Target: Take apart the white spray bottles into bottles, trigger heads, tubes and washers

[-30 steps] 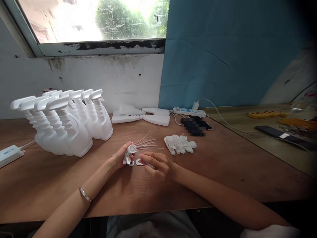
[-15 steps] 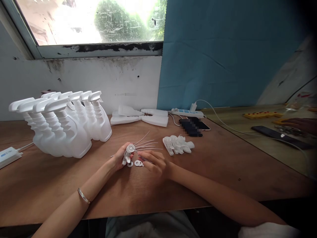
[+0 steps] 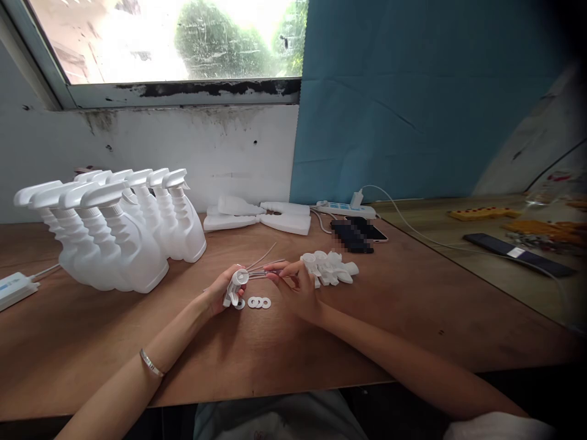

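My left hand (image 3: 219, 292) is closed around a white trigger spray head (image 3: 239, 278), its round opening turned up. Just right of it, my right hand (image 3: 297, 290) pinches a thin clear tube (image 3: 268, 274) between thumb and fingers; whether more than one is in the pinch I cannot make out. Other thin tubes (image 3: 262, 255) fan out on the table behind the hands. Several flat white washers (image 3: 259, 302) lie in front, one partly under the spray head. A row of white spray heads (image 3: 331, 267) stands behind my right hand, which hides part of it.
White spray bottles (image 3: 137, 256) with heads on stand at the left. More bottles (image 3: 287, 221) without heads lie along the wall. A power strip (image 3: 346, 209), a phone (image 3: 378, 231) and a white cable (image 3: 426, 238) are at the back right. A white adapter (image 3: 17, 288) lies far left.
My right hand has moved up and away from the washers to the tubes, uncovering the washers. My left hand still holds the spray head. A person's hand at the far right has left view.
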{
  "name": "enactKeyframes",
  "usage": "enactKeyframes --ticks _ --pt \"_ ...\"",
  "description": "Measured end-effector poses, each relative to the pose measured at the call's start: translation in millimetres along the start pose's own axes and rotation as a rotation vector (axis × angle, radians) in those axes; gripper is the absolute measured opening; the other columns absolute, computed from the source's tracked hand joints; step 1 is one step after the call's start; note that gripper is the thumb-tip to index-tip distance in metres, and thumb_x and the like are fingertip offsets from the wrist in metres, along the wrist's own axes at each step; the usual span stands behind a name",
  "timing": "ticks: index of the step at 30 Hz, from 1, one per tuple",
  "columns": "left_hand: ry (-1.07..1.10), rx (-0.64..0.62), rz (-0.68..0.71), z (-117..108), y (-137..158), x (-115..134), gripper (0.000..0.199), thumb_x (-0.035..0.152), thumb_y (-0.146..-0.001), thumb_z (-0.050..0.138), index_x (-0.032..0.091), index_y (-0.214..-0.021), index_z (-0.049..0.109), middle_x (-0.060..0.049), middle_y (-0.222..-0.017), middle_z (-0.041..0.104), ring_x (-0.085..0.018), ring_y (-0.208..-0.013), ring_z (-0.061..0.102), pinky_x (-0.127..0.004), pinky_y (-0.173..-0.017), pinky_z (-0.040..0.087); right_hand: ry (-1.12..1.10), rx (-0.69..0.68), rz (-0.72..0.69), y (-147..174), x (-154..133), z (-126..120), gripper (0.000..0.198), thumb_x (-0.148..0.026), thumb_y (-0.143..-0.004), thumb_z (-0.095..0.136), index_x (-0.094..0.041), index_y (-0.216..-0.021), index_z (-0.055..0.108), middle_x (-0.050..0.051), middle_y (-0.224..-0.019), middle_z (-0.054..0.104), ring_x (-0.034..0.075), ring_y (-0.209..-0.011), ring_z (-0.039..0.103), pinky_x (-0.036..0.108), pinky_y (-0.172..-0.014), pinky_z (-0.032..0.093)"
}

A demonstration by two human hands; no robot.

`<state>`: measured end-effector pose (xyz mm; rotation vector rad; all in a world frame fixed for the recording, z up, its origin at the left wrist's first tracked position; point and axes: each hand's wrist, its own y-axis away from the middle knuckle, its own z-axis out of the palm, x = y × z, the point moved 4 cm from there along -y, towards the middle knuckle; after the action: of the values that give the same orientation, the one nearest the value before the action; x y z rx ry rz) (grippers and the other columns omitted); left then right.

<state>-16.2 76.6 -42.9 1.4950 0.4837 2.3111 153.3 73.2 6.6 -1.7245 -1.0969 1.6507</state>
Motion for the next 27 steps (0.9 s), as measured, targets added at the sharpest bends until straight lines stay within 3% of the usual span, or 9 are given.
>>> enactKeyframes --ticks 8,15,19,27 --pt "0.045 -0.059 0.009 5 4 5 0.024 0.03 -0.08 0.044 0.015 -0.062 0.045 0.002 -0.044 0.047 -0.006 -0.031 0.044 -0.012 -0.028 0.03 -0.221 0.099 0.242 4 5 4 0.024 -0.017 -0.079 0.059 -0.023 -0.075 0.037 0.002 -0.089 0.066 0.015 -0.082 0.064 0.03 -0.069 0.051" --pt "0.062 -0.162 -0.028 7 7 4 0.027 0.032 -0.08 0.042 0.015 -0.06 0.043 0.003 -0.046 0.044 -0.004 -0.031 0.041 -0.013 -0.029 0.029 -0.222 0.112 0.273 2 -1 5 0.026 -0.022 -0.079 0.06 -0.022 -0.073 0.035 0.002 -0.089 0.067 0.015 -0.08 0.064 0.029 -0.066 0.051" --pt "0.043 -0.245 -0.084 8 7 0 0.027 0.033 -0.08 0.042 0.014 -0.061 0.044 0.003 -0.045 0.042 -0.003 -0.029 0.036 -0.012 -0.029 0.026 -0.333 0.12 0.291 -3 1 5 0.027 -0.023 -0.078 0.061 -0.023 -0.075 0.034 0.001 -0.086 0.067 0.015 -0.081 0.064 0.031 -0.068 0.053" --pt "-0.266 -0.202 -0.052 5 10 -1 0.023 0.035 -0.075 0.05 0.014 -0.065 0.047 0.0 -0.042 0.049 -0.007 -0.03 0.042 -0.014 -0.029 0.028 -0.378 -0.089 0.366 -14 7 -1 0.029 -0.026 -0.077 0.062 -0.023 -0.076 0.033 0.0 -0.081 0.065 0.013 -0.071 0.063 0.032 -0.066 0.055"
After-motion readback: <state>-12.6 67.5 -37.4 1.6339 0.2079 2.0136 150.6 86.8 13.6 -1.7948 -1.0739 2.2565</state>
